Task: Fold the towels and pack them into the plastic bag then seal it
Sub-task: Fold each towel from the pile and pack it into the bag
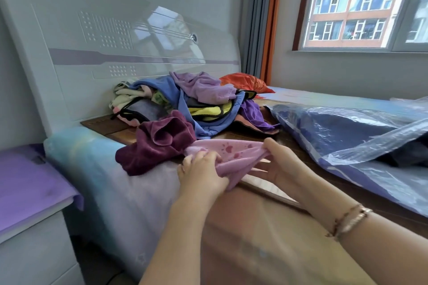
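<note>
A pink towel with dark pink paw prints (pixel 234 151) is stretched between my hands at the bed's near edge. My left hand (pixel 203 174) grips its bunched left end. My right hand (pixel 280 164) pinches its right end with thumb and fingers. A dark maroon towel (pixel 157 141) lies crumpled just left of it. Behind, a pile of several towels (pixel 196 99) in blue, lilac, yellow and purple sits near the headboard. The clear plastic bag (pixel 352 132) lies on the bed to the right, with dark blue cloth showing inside.
A glossy white headboard (pixel 115 37) stands behind the pile. An orange cloth (pixel 245 83) lies at the back. A white nightstand with a purple cover (pixel 30 187) is at the left. The bed's brown mat (pixel 393 206) runs under the bag. A window is at upper right.
</note>
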